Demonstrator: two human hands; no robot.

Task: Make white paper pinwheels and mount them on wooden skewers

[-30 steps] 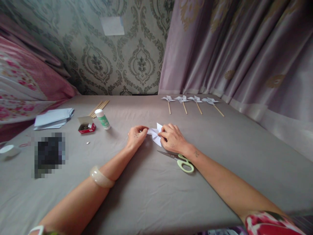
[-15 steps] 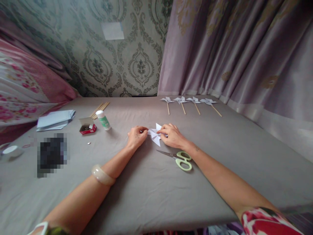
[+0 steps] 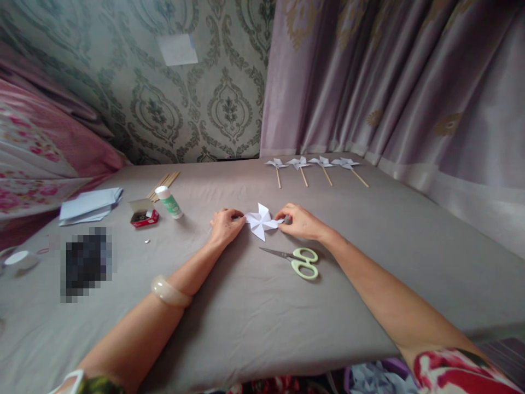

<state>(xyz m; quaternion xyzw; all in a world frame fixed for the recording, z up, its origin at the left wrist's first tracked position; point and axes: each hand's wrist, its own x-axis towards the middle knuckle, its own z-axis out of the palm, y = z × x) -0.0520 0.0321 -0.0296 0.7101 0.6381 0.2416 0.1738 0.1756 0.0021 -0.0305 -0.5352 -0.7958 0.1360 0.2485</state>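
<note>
Between my two hands is a white paper pinwheel (image 3: 261, 222) with folded blades, on or just above the grey cloth. My left hand (image 3: 226, 224) pinches the tip of its left blade between thumb and fingers. On the other side my right hand (image 3: 301, 221) pinches the right blade's tip. No stick shows on this pinwheel. Just below it lies a pair of scissors (image 3: 301, 260) with light green handles, blades pointing left. A glue stick (image 3: 169, 203) with a green label stands left of my left hand.
Several finished pinwheels on sticks (image 3: 303, 164) lie in a row at the back right. To the left are wooden sticks (image 3: 164, 183), a small open red box (image 3: 144, 219), a paper stack (image 3: 88, 205), a white roll (image 3: 21, 259) and a blurred dark object (image 3: 87, 261).
My right hand has moved from the pinwheel's middle out to its right tip, uncovering the centre. My left hand stays at the left tip. The camera view has shifted slightly.
</note>
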